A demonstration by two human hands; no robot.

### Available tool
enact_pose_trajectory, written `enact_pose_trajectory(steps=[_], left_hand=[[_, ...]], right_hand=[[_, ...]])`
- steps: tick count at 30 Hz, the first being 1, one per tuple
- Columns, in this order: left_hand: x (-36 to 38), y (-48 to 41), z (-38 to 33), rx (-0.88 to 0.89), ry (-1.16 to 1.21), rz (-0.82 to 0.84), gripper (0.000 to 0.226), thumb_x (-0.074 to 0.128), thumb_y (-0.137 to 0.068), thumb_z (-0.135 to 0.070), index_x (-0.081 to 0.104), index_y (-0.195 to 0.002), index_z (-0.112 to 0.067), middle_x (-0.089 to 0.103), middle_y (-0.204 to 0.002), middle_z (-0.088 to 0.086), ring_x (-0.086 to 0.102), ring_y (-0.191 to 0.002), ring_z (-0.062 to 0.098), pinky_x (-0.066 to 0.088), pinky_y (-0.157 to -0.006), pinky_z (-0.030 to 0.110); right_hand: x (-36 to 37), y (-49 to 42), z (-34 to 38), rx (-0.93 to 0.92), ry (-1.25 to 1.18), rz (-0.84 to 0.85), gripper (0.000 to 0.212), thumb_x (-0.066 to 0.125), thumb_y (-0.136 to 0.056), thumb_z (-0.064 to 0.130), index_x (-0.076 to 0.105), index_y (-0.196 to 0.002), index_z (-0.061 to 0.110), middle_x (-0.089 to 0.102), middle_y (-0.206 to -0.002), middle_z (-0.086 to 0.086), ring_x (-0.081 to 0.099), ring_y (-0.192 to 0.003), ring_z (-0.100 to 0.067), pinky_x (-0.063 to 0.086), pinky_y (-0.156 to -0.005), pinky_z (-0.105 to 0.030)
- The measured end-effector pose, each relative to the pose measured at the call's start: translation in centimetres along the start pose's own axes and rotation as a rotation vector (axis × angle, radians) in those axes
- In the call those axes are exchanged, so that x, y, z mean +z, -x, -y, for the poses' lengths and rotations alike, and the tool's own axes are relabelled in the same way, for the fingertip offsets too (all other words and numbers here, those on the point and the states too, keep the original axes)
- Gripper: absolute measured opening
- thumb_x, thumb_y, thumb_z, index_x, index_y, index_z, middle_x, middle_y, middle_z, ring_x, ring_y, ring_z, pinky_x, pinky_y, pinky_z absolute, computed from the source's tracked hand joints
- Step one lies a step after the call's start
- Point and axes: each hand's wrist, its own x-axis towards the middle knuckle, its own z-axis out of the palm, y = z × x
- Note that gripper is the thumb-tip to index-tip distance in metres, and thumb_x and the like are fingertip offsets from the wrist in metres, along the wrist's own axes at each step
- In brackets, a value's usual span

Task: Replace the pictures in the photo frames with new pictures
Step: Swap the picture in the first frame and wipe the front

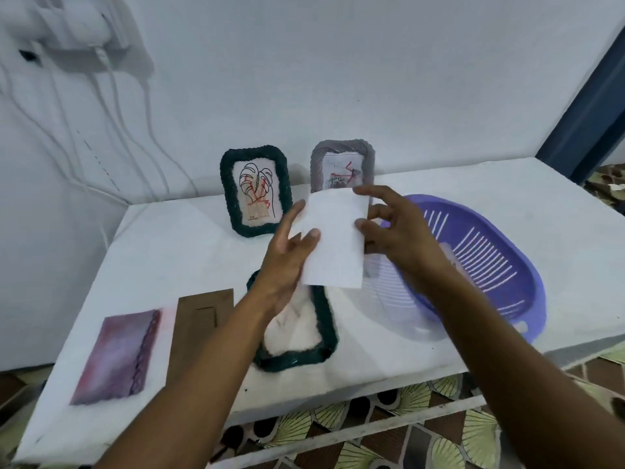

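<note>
My left hand (287, 262) and my right hand (395, 228) hold a white picture card (333, 238) between them, blank side toward me, above the table. Under it a dark green frame (301, 336) lies flat, face down and opened. A second dark green frame (255, 191) with a leaf drawing stands against the wall. Beside it stands a grey frame (343, 164) with a scribbled picture. A pink-purple picture (118, 357) and a brown backing board (199, 330) lie at the left of the table.
A purple slotted plastic basket (487, 262) sits on the white table (169, 258) at the right, close to my right forearm. White cables hang down the wall at the left. Patterned floor shows below the table's front edge.
</note>
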Motion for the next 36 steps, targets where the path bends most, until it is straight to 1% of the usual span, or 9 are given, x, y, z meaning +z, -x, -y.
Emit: enact_pose_trajectory(steps=[3, 8, 11, 14, 18, 22, 28, 33, 36], left_hand=[[-3.5, 2.0, 0.3, 0.019, -0.261, -0.133, 0.045, 0.071, -0.087, -0.018, 0.056, -0.124, -0.04, 0.067, -0.112, 0.001, 0.066, -0.102, 0.026, 0.059, -0.083, 0.044], [-8.1, 5.5, 2.4, -0.015, -0.887, -0.102, 0.041, 0.068, -0.089, -0.032, 0.054, -0.127, -0.04, 0.058, -0.11, -0.017, 0.057, -0.101, 0.004, 0.046, -0.081, 0.011], [-9.4, 6.8, 3.3, 0.094, -1.343, -0.069, 0.051, 0.061, -0.09, -0.046, 0.047, -0.138, -0.037, 0.056, -0.119, -0.01, 0.05, -0.105, 0.007, 0.037, -0.078, 0.018], [-10.1, 6.6, 3.6, 0.139, -1.554, -0.026, 0.061, 0.057, -0.086, -0.059, 0.043, -0.141, -0.037, 0.04, -0.134, -0.01, 0.032, -0.127, 0.013, 0.035, -0.079, 0.027], [-11.0, 6.5, 3.8, 0.056, -1.566, -0.025, 0.06, 0.047, -0.086, -0.066, 0.043, -0.14, -0.041, 0.018, -0.154, -0.013, 0.011, -0.142, 0.014, 0.038, -0.103, 0.045], [-11.8, 6.6, 3.5, 0.052, -1.548, 0.104, 0.053, 0.057, -0.085, -0.057, 0.049, -0.134, -0.04, 0.008, -0.159, -0.021, 0.004, -0.145, 0.012, 0.031, -0.108, 0.046], [-12.4, 6.6, 3.6, 0.08, -1.475, 0.157, 0.058, 0.066, -0.075, -0.066, 0.051, -0.126, -0.041, 0.016, -0.155, -0.029, 0.007, -0.147, 0.008, 0.03, -0.108, 0.038], [-12.5, 6.8, 4.1, 0.111, -1.471, 0.127, 0.082, 0.064, -0.072, -0.072, 0.036, -0.143, -0.039, 0.028, -0.152, -0.023, 0.016, -0.142, 0.006, 0.025, -0.11, 0.034], [-12.5, 6.7, 4.4, 0.11, -1.462, 0.107, 0.083, 0.052, -0.075, -0.077, 0.036, -0.145, -0.035, 0.026, -0.154, -0.019, 0.018, -0.142, 0.007, 0.025, -0.113, 0.035]], right_hand=[[3.1, 0.8, -2.9, 0.102, 0.063, 0.028, 0.029, 0.065, -0.089, 0.004, 0.065, -0.109, 0.025, 0.063, -0.096, -0.007, 0.068, -0.09, -0.027, 0.061, -0.069, -0.038], [6.5, 1.7, -7.8, 0.093, 0.333, 0.133, 0.022, 0.07, -0.086, 0.01, 0.068, -0.102, 0.025, 0.058, -0.085, 0.0, 0.061, -0.064, -0.017, 0.054, -0.065, -0.028], [7.5, 2.1, -9.6, 0.024, 0.571, 0.177, 0.024, 0.07, -0.085, 0.015, 0.067, -0.107, 0.025, 0.059, -0.081, 0.006, 0.055, -0.066, -0.007, 0.049, -0.073, -0.023], [7.7, 2.7, -10.8, -0.105, 0.796, 0.196, 0.028, 0.068, -0.087, 0.019, 0.065, -0.115, 0.021, 0.06, -0.108, 0.001, 0.056, -0.094, -0.015, 0.046, -0.09, -0.023], [7.2, 2.9, -12.1, -0.211, 0.97, 0.134, 0.03, 0.069, -0.086, 0.03, 0.066, -0.115, 0.024, 0.05, -0.129, -0.001, 0.043, -0.117, -0.023, 0.039, -0.096, -0.037], [6.7, 2.7, -12.8, -0.253, 1.014, 0.113, 0.036, 0.068, -0.085, 0.038, 0.066, -0.118, 0.022, 0.053, -0.132, 0.001, 0.04, -0.122, -0.025, 0.035, -0.091, -0.041], [6.2, 2.5, -13.8, -0.28, 0.963, 0.207, 0.043, 0.059, -0.088, 0.043, 0.063, -0.125, 0.021, 0.052, -0.138, 0.005, 0.039, -0.125, -0.022, 0.041, -0.094, -0.045], [5.9, 2.1, -14.0, -0.293, 0.966, 0.265, 0.052, 0.045, -0.088, 0.053, 0.06, -0.129, 0.024, 0.051, -0.142, 0.009, 0.038, -0.127, -0.019, 0.038, -0.094, -0.043], [5.8, 2.2, -14.2, -0.3, 0.955, 0.268, 0.056, 0.04, -0.088, 0.057, 0.057, -0.132, 0.026, 0.049, -0.143, 0.012, 0.037, -0.127, -0.017, 0.034, -0.092, -0.039]])
